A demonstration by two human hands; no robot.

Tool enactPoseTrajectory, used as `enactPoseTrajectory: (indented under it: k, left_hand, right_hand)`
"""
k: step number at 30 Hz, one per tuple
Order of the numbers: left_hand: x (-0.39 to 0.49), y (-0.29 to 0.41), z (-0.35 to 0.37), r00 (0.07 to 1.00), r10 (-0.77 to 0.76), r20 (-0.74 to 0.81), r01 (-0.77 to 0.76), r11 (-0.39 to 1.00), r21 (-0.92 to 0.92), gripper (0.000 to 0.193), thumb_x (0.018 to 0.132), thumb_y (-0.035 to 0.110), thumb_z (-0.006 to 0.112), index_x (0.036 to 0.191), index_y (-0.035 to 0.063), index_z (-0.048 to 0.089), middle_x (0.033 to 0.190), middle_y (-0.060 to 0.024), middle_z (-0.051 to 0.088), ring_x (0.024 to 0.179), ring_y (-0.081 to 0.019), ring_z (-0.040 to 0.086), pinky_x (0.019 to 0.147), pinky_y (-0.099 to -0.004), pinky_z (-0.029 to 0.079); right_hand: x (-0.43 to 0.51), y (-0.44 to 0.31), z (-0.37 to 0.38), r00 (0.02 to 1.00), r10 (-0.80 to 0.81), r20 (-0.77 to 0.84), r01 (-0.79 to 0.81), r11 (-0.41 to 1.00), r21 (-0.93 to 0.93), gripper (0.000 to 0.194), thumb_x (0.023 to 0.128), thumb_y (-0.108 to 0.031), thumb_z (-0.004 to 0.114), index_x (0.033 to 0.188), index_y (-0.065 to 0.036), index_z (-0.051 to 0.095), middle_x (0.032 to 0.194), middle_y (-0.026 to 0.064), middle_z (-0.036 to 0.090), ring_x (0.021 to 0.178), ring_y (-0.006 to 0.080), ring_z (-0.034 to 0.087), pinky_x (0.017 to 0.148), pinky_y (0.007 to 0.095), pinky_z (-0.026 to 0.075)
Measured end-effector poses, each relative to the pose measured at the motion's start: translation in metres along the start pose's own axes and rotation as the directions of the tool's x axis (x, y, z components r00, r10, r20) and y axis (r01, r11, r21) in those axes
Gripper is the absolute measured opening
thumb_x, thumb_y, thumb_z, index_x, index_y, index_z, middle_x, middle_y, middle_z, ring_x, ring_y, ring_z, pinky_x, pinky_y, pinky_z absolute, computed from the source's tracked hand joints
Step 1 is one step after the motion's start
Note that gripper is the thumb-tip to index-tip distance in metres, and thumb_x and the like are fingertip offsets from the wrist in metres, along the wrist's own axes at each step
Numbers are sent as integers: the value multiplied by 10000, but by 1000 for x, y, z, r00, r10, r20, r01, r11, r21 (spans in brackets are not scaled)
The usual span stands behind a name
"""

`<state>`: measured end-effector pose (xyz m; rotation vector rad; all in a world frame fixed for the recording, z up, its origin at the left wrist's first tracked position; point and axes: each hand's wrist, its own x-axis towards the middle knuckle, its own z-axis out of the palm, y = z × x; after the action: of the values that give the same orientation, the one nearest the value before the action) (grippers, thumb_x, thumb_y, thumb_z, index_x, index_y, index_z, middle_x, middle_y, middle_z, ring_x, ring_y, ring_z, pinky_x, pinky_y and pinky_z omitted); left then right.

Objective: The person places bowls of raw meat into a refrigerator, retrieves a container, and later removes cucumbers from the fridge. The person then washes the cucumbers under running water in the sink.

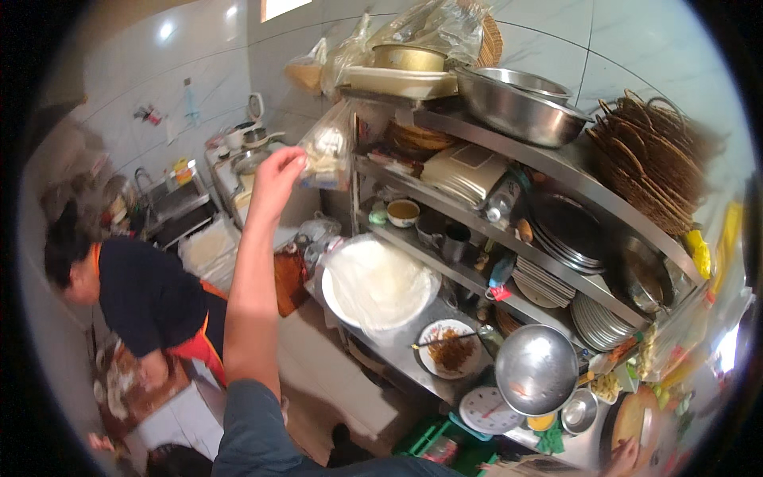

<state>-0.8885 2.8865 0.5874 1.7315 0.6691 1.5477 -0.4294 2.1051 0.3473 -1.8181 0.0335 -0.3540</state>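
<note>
My left hand [280, 173] is raised at the end of an outstretched arm, its fingertips pinched at the edge of a clear plastic bag [328, 146]. The bag hangs at the left end of a metal shelf rack and has pale contents. My right hand [623, 456] is low at the bottom right, over a round wooden cutting board [633, 411]. A flat, pale blade-like piece [646, 426] lies beside its fingers; whether they hold it is not clear. Below the rack, a large white basin [329, 292] sits under clear film. Near it is a plate of brown food [450, 352] with chopsticks.
A person [155, 298] in a dark shirt and red apron bends over a work surface at the left. The metal rack [566, 161] bears steel basins, plates and baskets. A steel bowl [536, 369] rests by a dial scale [486, 410], above a green crate [426, 438].
</note>
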Motion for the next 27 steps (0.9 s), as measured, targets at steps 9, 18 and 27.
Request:
enactPoseTrajectory:
  k: [9,18,27]
  left_hand:
    - [234,-21,76,918,336,211,-392,852,348,398,837,266,603,1161,35,579,1106,-71,613,1010,-165,560,900,-298,418]
    - [291,-55,95,808,287,515,-495,805,328,306,834,306,584,1008,62,641,941,-102,647,890,-231,594,789,-328,452]
    - [322,-43,101,599,646,472,-796,544,266,289,864,327,552,793,48,568,773,-128,597,728,-329,558,630,-408,430]
  right_hand:
    - [-195,-295,216,680,-607,411,545,794,270,149,871,-63,525,987,23,562,896,68,549,649,104,505,592,189,412]
    - [-244,-459,425,72,-882,466,728,366,580,320,777,-102,634,1068,13,568,978,152,583,684,179,610,644,285,487]
    - [-258,-604,637,46,-974,222,921,128,369,340,748,-98,681,1060,-26,567,1028,112,540,717,200,616,657,320,499]
